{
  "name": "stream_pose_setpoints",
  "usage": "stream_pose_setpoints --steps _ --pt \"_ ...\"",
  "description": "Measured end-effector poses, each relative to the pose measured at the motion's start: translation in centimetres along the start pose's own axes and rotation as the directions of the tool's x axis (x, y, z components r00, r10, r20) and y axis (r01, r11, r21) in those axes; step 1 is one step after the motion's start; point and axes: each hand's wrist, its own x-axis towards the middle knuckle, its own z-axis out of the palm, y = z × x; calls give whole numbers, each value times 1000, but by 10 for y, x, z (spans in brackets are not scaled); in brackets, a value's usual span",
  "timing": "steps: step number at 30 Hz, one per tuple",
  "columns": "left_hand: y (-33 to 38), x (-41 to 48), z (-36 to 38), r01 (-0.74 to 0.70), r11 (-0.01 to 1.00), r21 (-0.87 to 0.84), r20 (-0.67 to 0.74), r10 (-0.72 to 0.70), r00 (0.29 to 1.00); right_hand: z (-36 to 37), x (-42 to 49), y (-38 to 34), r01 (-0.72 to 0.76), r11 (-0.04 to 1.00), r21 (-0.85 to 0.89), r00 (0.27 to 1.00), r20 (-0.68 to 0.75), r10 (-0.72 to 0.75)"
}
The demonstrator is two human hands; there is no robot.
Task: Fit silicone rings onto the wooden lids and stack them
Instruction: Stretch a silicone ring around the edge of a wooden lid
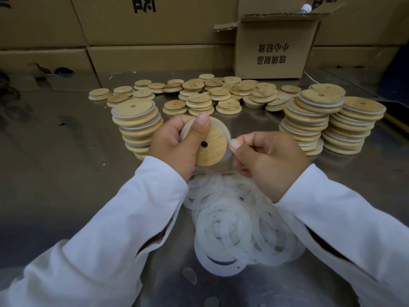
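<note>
My left hand [177,142] grips a round wooden lid [213,147] with a small hole, held tilted above the table, thumb across its face. A white silicone ring [228,155] wraps around the lid's rim. My right hand [265,160] pinches that ring at the lid's right edge. Below my hands lies a heap of loose silicone rings [239,227]. A stack of ringed lids [137,125] stands to the left, and two taller stacks [309,120] [352,125] stand to the right. Loose bare lids [210,96] are scattered behind.
The work surface is a shiny metal table [66,162]. Cardboard boxes [155,25] line the back, and an open box with printed characters [272,49] stands at the back right. A yellow strip [396,125] runs along the right edge.
</note>
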Motion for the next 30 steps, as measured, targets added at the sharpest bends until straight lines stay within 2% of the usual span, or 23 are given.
stream_pose_setpoints --steps 16,23,27,30 --pt "-4 1 -4 -91 986 140 74 81 994 -2 4 4 -19 1000 -12 997 -71 18" --pt "-2 0 -2 -137 981 137 75 128 989 1 3 5 -32 999 26 996 -87 35" --pt "-3 2 -3 -71 989 127 59 64 996 2 0 5 47 996 -70 994 -95 -53" --pt "-5 3 -3 88 995 45 56 -90 994 2 0 4 75 995 -68 994 -75 -80"
